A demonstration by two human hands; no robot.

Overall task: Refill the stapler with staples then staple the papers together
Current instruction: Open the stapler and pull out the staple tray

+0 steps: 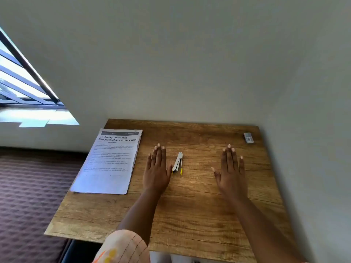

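A small white stapler (178, 162) with yellow ends lies on the wooden table (190, 205), near its middle. My left hand (156, 168) rests flat just left of the stapler, palm down, fingers together, thumb close to its near end. To the right of the stapler, my right hand (230, 168) lies flat and holds nothing. A stack of printed papers (110, 161) lies at the table's left side, its left edge hanging slightly over. A small grey staple box (248, 137) sits at the far right corner.
The table stands in a corner, with a wall behind it and another along its right side. A window (22, 88) is at the left. Patterned carpet (28, 196) lies below the table's left edge.
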